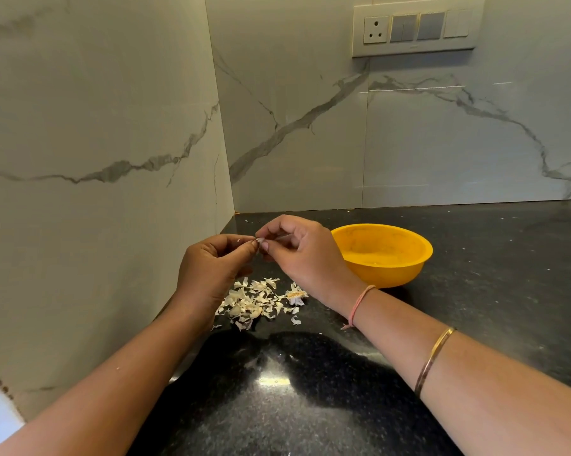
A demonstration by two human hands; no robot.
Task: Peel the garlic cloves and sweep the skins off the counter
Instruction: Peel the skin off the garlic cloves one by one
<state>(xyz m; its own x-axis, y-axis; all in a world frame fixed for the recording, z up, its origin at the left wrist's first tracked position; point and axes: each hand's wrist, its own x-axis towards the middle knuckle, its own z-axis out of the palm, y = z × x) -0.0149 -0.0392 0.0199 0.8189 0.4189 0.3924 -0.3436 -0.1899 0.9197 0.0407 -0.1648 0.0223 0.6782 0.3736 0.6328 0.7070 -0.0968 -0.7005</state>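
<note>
At the back and left, white marble-look wall (113,110) with grey veins, two faces meeting in a corner. Black speckled counter (475,258) runs into that corner; glare spot on it near the bottom centre, small pale flecks scattered over the right part.

Switch panel (415,26) on the back wall, top right: one socket, then grey and white rockers.

Yellow bowl (392,271) sits upright on the counter, right of centre, just behind the right wrist. The wrist overlaps its near-left rim in view; can't tell whether they touch.

Both forearms come in from the bottom edge and converge above the counter near the corner. Left hand (208,271): fingers curled, thumb and forefinger tips pinching. Right hand (307,258): fingers curled in, tips meeting the left hand's. Both are grasping the same garlic clove (261,241), held in the air between the fingertips, above the counter and left of the bowl. Only a small pale bit of it shows, so how much is peeled I can't tell.

Pile of skins (254,301) lies on the counter directly below the hands, loose pale flakes spread between the two wrists. Bulb base (296,296) with papery bits lies at the pile's right edge.

Right forearm: thin metal bangle (433,360). Pink thread band (359,304) at the wrist.
</note>
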